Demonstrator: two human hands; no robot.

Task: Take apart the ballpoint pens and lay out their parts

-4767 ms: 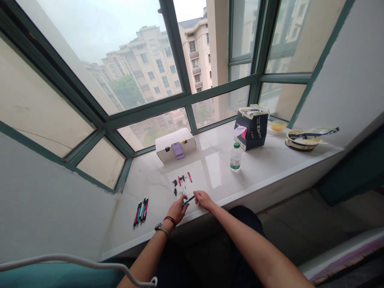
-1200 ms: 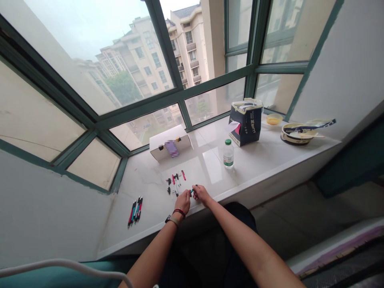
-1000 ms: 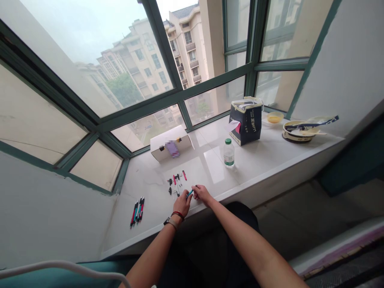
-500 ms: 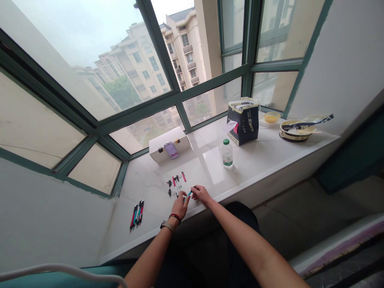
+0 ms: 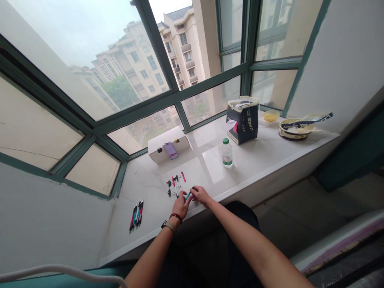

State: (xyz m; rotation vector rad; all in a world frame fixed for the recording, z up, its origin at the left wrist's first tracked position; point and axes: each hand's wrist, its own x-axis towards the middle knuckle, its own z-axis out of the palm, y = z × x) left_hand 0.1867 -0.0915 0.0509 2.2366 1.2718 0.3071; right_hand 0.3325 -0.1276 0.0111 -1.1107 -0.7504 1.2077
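Between my two hands is a teal pen barrel (image 5: 187, 197) with a dark end, held at a slant above the sill's front edge. My left hand (image 5: 181, 205) grips its lower part, and the fingers of my right hand (image 5: 200, 195) pinch the dark upper end. Just beyond my left hand lie loose pen parts (image 5: 177, 180): pink barrels, black clips and small pale pieces. Off to the left, several whole pens (image 5: 137, 216) in pink, teal and black lie side by side.
A white box (image 5: 168, 146) stands against the window. Right of the pen parts is a clear bottle (image 5: 227, 154) with a green cap. Farther right are a dark paper bag (image 5: 243, 122), a small yellow-filled bowl (image 5: 271, 116) and a round food container (image 5: 294, 130).
Both hands stay close together on the teal pen barrel, with only a slight shift of the fingers. The view has moved very slightly; the other things lie as before.
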